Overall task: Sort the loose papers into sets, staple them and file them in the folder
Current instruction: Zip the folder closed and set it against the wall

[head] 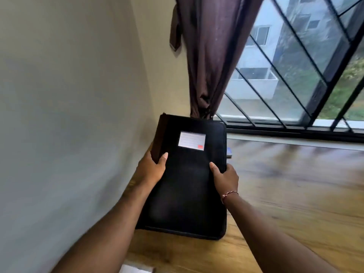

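Observation:
A black folder [189,178] with a white label near its top is held over the wooden table, close to the wall on the left. My left hand [150,169] grips its left edge, thumb on the cover. My right hand [224,177] grips its right edge, thumb on the cover too. The folder is closed. A corner of white paper [136,269] shows at the bottom edge of the view, below my left forearm.
The wooden table [295,190] stretches to the right. A plain wall stands at the left. A brown curtain [208,56] hangs behind the folder, beside a barred window [295,75]. A small blue object [229,152] peeks out behind the folder's right edge.

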